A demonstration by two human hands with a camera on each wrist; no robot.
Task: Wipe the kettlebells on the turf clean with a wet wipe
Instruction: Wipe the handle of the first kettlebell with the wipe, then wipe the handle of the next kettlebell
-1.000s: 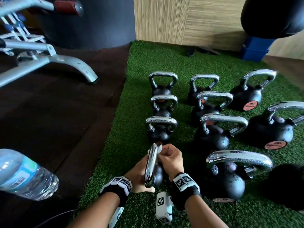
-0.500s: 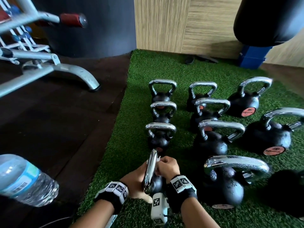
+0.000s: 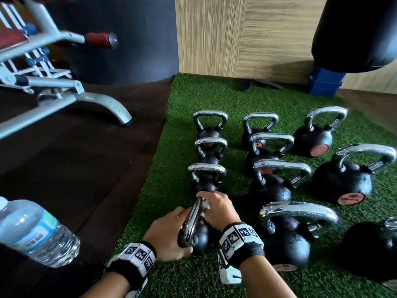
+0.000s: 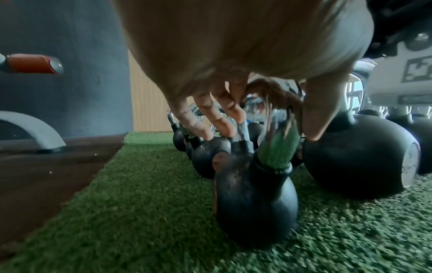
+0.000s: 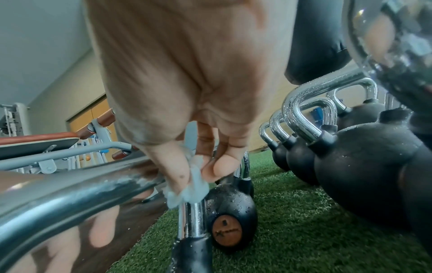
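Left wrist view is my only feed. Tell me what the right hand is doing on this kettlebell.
Observer: The right hand pinches a wet wipe against the far top corner of the kettlebell handle.
Operator: Say what sits left of the turf.
Observer: A water bottle shows at the near left, over the dark floor.
Operator: Report anything overhead on the right.
Observer: A black punching bag hangs at the far right.
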